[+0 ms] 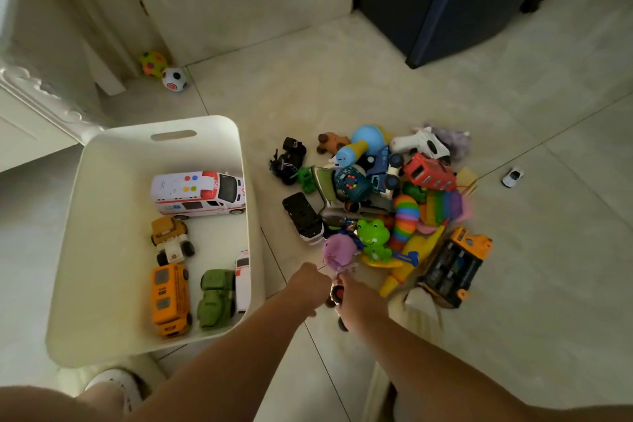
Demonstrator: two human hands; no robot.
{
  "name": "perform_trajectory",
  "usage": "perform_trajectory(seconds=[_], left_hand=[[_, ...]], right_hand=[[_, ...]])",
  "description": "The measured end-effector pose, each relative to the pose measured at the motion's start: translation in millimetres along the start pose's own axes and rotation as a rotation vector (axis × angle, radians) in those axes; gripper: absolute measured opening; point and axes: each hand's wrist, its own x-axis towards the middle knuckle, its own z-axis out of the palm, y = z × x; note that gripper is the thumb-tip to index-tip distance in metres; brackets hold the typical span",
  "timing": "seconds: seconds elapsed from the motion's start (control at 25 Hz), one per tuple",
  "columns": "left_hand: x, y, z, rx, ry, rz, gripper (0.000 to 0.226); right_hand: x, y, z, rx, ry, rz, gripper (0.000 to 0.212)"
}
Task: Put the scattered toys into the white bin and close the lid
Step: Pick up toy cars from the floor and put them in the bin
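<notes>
- Five toys lie in the bin (102, 216): an ambulance (197, 193), a tan car (169, 233), a bus (170, 298), a green truck (216, 298) and a white van (242, 279) by the side wall.
- Lots more toys sit in a pile (376, 188) on the floor just beside the bin. I can see a frog (373, 238) and a yellow truck (455, 264) in it.
- One little white car (512, 177) sits apart from the pile.
- Two more toys rest far off by the wall: a spotty ball (153, 63) and a white ball (175, 79).
- The right hand (361, 300) grips a small toy (337, 294) with dark wheels. It is at the near edge of the pile, just below a purple toy (339, 250).
- The left hand (310, 281) is right next to it with its fingers curled. I cannot tell if it holds anything.
- The bin is open at the top. I cannot say for sure where the lid is.
- I think the job has only just begun. Most toys are not in the bin yet, the balls and the white car need fetching too, and the lid goes on last.
</notes>
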Motion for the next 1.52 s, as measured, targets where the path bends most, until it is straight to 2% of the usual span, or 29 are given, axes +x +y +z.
perform_trajectory(seconds=[0.08,0.12,0.24,0.28,0.4,0.48,0.52,0.6,0.68,0.72,0.8,0.88,0.92,1.04,1.12,1.2,1.24,1.32,1.36,1.44,1.52], left_hand=[[-3,-2,-5,-0.161,-0.012,-0.071,0.038],[-5,-3,-6,-0.228,-0.039,-0.101,0.042],[-6,-3,-7,-0.364,-0.117,-0.109,0.079],[-6,0,-8,-0.439,-0.110,-0.096,0.083],[-2,10,-20,-0.664,-0.015,-0.070,0.077],[-5,22,-36,-0.687,0.035,0.049,0.068],[-8,30,-45,-0.640,0.057,0.136,0.062],[-20,44,-68,-0.564,0.068,0.281,0.058],[-41,53,-96,-0.594,-0.026,0.387,0.053],[-50,53,-110,-0.639,-0.087,0.439,0.047],[-61,44,-142,-0.764,-0.161,0.505,0.032],[-65,31,-169,-0.908,-0.174,0.531,0.029],[-62,23,-178,-0.960,-0.167,0.533,0.030],[-47,-8,-192,-1.061,-0.120,0.414,0.035],[-33,-21,-190,-1.139,-0.099,0.334,0.057],[-21,-38,-197,-1.186,-0.088,0.293,0.075],[-15,-47,-199,-1.221,-0.109,0.278,0.076],[-4,-55,-197,-1.223,-0.088,0.247,0.070],[0,-58,-194,-1.222,-0.078,0.225,0.068],[1,-69,-195,-1.215,-0.078,0.201,0.063],[1,-75,-199,-1.241,-0.067,0.179,0.054]], right_hand=[[5,2,-9,0.074,-0.046,-0.009,0.054],[6,1,-17,0.197,-0.073,-0.020,0.050],[0,-13,-45,0.662,-0.134,-0.096,0.040],[-4,-19,-55,0.754,-0.149,-0.121,0.042],[-11,-25,-89,0.977,-0.282,-0.177,0.048],[-9,-20,-108,1.204,-0.440,-0.195,0.039],[-7,-21,-118,1.346,-0.456,-0.189,0.033],[0,-36,-133,1.476,-0.315,-0.154,0.026],[14,-63,-133,1.335,-0.080,-0.089,0.017],[25,-77,-128,1.178,0.019,-0.066,0.017],[50,-101,-107,0.614,0.155,-0.167,0.033],[68,-109,-82,0.067,0.196,-0.213,0.053],[69,-109,-74,-0.113,0.187,-0.198,0.061],[65,-109,-60,-0.423,0.224,-0.201,0.071],[69,-98,-62,-0.502,0.247,-0.244,0.073],[74,-101,-64,-0.296,0.226,-0.282,0.066],[72,-106,-71,-0.047,0.181,-0.261,0.058],[67,-111,-89,0.600,0.102,-0.140,0.044],[63,-111,-99,0.827,0.086,-0.086,0.038],[53,-119,-121,0.960,0.197,-0.052,0.026],[39,-130,-151,1.034,0.464,-0.120,0.024]])
